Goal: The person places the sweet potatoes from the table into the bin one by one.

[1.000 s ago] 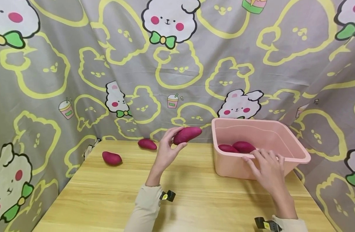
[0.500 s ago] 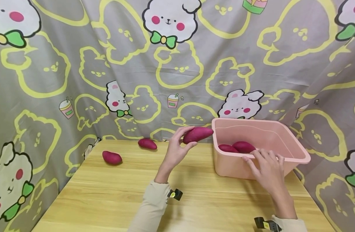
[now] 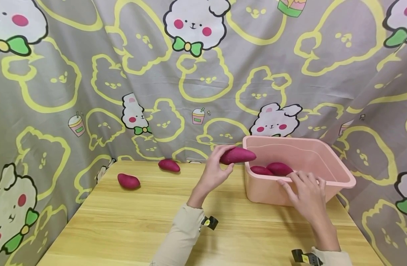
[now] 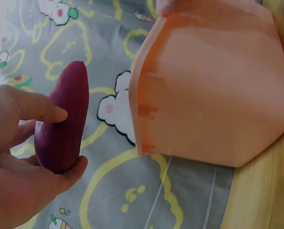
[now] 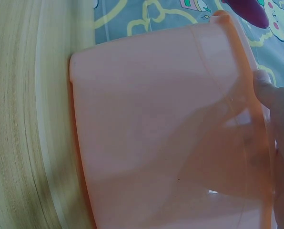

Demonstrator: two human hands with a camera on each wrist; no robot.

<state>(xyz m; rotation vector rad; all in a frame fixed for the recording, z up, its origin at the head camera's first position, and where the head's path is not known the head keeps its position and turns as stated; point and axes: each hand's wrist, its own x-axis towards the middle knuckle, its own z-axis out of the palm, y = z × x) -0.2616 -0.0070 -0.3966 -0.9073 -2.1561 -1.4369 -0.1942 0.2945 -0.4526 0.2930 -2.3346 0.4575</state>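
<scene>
Purple sweet potato in the left hand, right hand on the pink bin
The left hand holds its sweet potato between thumb and fingers, raised off the table — in the head view the tip overlaps the bin's left rim, while the left wrist view shows them apart. The right hand grips the near rim, fingers hooked over it. Two more sweet potatoes lie inside the bin; another pair rests on the table's left — well apart from it
</scene>
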